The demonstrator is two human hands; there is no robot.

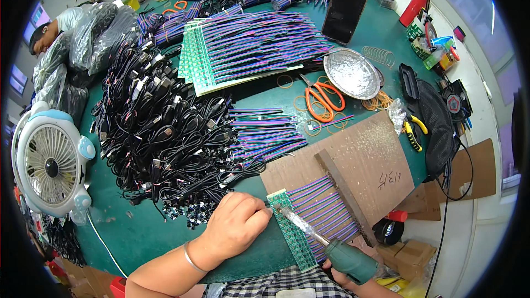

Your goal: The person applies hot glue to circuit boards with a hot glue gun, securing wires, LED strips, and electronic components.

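so the left hand (pixel 237 227) sits curled on the row of small green circuit boards (pixel 291 230) on the brown cardboard sheet (pixel 364 160), pinning it so the right hand (pixel 338 273) gripping the green-handled soldering iron (pixel 331 248) can reach.

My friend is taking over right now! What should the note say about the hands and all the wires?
Left hand: resting closed on the green table, its fingers at the near end of the row of small green circuit boards.
Right hand: mostly hidden, gripping the green-handled soldering iron, tip on that row.
Striped purple ribbon wires lie clamped under a wooden bar on the brown cardboard sheet.
Done: a stack of wired boards further back.
Left: loose striped wires, heap of black cables.
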